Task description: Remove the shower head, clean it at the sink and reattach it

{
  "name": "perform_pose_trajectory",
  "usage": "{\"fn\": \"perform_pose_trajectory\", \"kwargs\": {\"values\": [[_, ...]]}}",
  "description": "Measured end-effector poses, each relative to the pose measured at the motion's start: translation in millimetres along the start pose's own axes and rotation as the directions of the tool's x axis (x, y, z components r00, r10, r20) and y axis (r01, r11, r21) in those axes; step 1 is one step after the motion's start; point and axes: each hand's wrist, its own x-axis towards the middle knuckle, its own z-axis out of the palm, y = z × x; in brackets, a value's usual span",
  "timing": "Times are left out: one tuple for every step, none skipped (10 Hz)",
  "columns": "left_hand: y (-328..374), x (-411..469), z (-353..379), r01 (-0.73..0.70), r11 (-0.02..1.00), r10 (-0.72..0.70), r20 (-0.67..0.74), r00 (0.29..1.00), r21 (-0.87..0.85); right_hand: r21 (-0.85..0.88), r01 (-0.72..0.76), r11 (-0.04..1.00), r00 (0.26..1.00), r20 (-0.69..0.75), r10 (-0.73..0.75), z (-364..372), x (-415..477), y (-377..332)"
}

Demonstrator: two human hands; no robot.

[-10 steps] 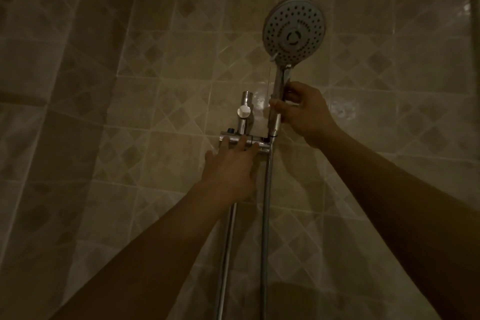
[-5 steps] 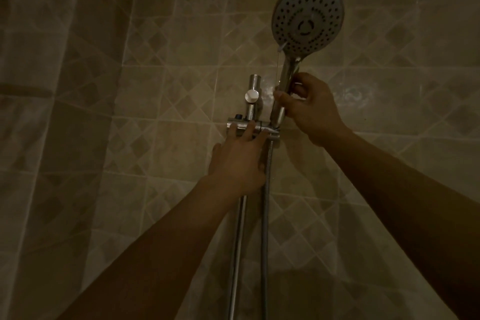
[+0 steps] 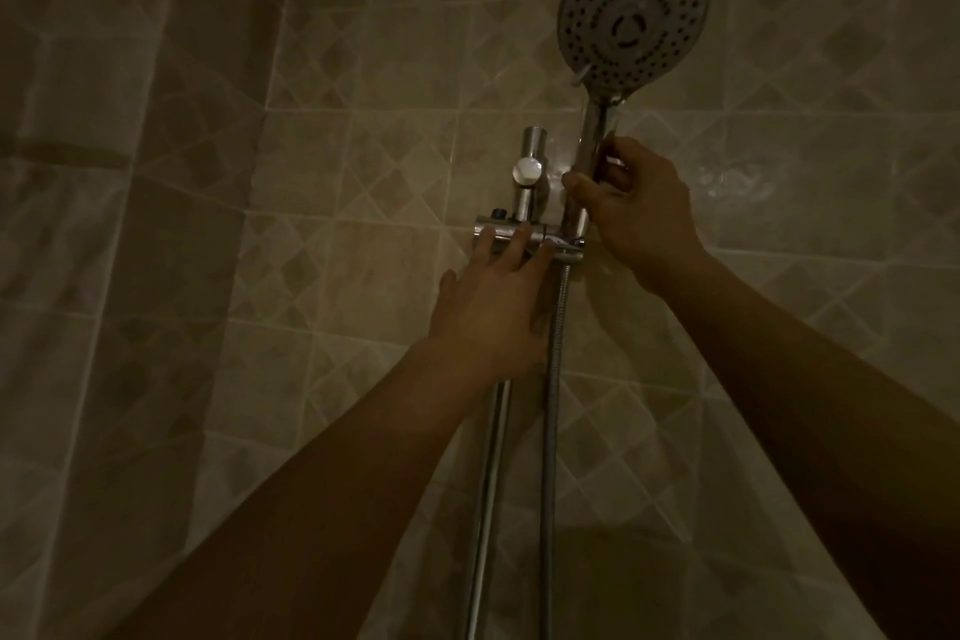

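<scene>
A round grey shower head [image 3: 632, 13] with several nozzles stands upright at the upper right, its chrome handle seated in the chrome holder [image 3: 563, 240] on the slide bar. My right hand [image 3: 631, 211] grips the handle just above the holder, thumb on its left side. My left hand [image 3: 493, 309] lies with straight fingers pressed against the holder bracket from below. A metal hose [image 3: 551, 411] hangs down from the bottom of the handle.
The chrome slide bar [image 3: 491, 473] runs down the tiled wall [image 3: 363, 161], with a round knob [image 3: 526, 171] near its top end. A pale shower curtain [image 3: 93, 224] hangs on the left. The light is dim.
The view has tilted, so the shower head and holder sit higher and further right in frame. The handle has settled lower into the holder; both hands keep their places.
</scene>
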Motion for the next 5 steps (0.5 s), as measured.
{"fn": "perform_pose_trajectory", "kwargs": {"values": [[2.2,-2.1,-5.4,0.029,1.0,-0.029,0.042,0.999,0.011,-0.062,-0.011,0.998,1.0,0.007,0.012,1.0,-5.0,-4.2],[7.4,-4.8,-15.3,0.034,0.999,-0.038,0.105,0.994,0.041,-0.188,-0.066,0.98,0.994,0.078,0.082,-2.7,-18.8,-6.2],[11.0,-15.4,-20.2,0.079,0.996,-0.074,0.119,0.99,-0.041,-0.335,-0.096,0.937,0.966,0.195,0.168,-9.1,-51.3,-4.2],[8.2,-41.5,-12.5,0.145,0.988,-0.131,0.192,0.973,-0.06,-0.504,-0.128,0.854,0.94,0.213,0.267,-17.0,-88.2,0.3],[-3.2,-71.9,-7.1,0.162,0.985,-0.143,0.221,0.965,-0.066,-0.637,-0.146,0.757,0.891,0.247,0.38,-21.7,-117.6,-7.1]]}}
